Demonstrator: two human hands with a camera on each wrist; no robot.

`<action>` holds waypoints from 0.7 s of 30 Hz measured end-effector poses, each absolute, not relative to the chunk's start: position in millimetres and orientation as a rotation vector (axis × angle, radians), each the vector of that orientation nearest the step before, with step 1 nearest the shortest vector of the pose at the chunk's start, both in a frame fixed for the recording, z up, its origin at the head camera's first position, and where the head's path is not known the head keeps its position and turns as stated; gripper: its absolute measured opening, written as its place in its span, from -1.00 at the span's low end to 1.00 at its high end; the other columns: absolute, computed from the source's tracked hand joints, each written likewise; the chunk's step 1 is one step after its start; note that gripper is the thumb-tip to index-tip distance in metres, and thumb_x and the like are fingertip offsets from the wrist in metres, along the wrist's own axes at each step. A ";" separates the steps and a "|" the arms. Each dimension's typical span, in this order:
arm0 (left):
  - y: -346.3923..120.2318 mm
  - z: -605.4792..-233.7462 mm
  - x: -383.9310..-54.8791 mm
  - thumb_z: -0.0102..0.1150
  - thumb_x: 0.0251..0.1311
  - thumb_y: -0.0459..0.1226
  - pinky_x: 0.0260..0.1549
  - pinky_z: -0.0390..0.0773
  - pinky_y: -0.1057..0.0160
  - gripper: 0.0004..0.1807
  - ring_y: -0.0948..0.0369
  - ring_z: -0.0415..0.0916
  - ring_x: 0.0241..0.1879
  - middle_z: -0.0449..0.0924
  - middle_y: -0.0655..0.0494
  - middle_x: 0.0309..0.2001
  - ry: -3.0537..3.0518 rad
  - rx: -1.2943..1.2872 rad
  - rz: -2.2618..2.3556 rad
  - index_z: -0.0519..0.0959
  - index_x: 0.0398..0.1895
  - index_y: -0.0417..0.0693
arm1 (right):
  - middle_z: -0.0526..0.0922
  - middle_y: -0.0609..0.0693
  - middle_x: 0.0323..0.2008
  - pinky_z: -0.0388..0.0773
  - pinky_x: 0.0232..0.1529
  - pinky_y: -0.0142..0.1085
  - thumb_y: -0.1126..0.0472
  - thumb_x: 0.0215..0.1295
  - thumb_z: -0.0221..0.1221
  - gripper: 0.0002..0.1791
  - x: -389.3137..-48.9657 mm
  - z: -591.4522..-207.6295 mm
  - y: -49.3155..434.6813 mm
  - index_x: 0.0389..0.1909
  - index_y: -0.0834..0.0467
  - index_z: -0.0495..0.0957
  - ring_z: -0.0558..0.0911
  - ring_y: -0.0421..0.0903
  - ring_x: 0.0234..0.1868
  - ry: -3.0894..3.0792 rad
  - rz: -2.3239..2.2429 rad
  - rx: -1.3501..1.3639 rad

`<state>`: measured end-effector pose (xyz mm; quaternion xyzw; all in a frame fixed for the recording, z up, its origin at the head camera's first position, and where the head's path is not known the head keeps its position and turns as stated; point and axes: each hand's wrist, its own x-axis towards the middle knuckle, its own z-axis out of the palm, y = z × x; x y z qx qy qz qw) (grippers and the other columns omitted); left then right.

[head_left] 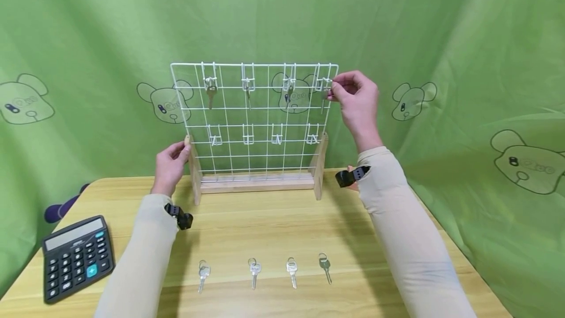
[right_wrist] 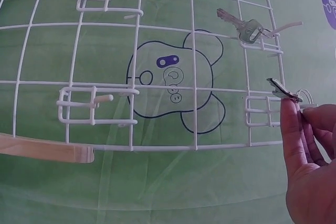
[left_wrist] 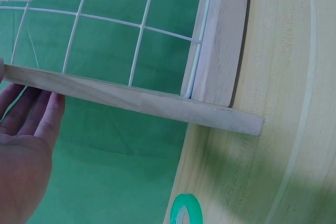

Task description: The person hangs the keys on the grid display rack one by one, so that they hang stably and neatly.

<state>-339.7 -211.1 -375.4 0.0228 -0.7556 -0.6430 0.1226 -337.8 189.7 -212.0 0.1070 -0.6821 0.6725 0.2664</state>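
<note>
A white wire grid rack [head_left: 268, 107] stands on a wooden base [head_left: 258, 185]. At its left side, my left hand [head_left: 169, 163] grips the upper part of the wooden upright [left_wrist: 131, 98], fingers behind and thumb in front. My right hand [head_left: 359, 104] is at the top right corner of the grid, pinching a metal key [right_wrist: 283, 90] by its ring end between thumb and fingers. That key is right beside the top right hook [right_wrist: 262, 111]. Three more keys hang from the other upper hooks, among them a key [right_wrist: 251, 31] next to my right hand.
Several loose keys with rings lie in a row on the table's near part, including a key [head_left: 292, 271]. A black calculator [head_left: 78, 259] lies at the left. White hooks [head_left: 248, 137] line the grid's lower part. Behind hangs a green curtain [head_left: 282, 13]; a green ring-shaped item [left_wrist: 186, 211] sits near the table edge.
</note>
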 end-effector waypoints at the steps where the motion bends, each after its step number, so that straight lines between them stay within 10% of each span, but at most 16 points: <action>1: -211.1 -375.5 -339.7 0.05 0.44 -0.15 0.23 0.43 0.22 -0.46 0.00 0.40 0.23 0.41 -0.19 0.28 -2.204 0.068 -1.877 0.33 0.37 -0.22 | 0.60 0.26 -0.19 0.69 -0.15 -0.29 0.52 0.25 0.22 -0.84 -337.9 -212.4 190.2 -0.16 0.32 0.59 0.62 -0.04 -0.28 -1.841 1.820 0.289; 21: -210.4 -372.8 -336.6 0.04 0.44 -0.12 0.25 0.40 0.22 -0.44 0.01 0.37 0.26 0.37 -0.17 0.32 -2.205 0.056 -1.871 0.30 0.39 -0.19 | 0.61 0.15 -0.15 0.63 -0.08 -0.35 0.31 0.38 0.18 -0.76 -322.8 -255.2 210.0 0.00 0.33 0.53 0.63 -0.02 -0.17 -2.159 1.522 0.291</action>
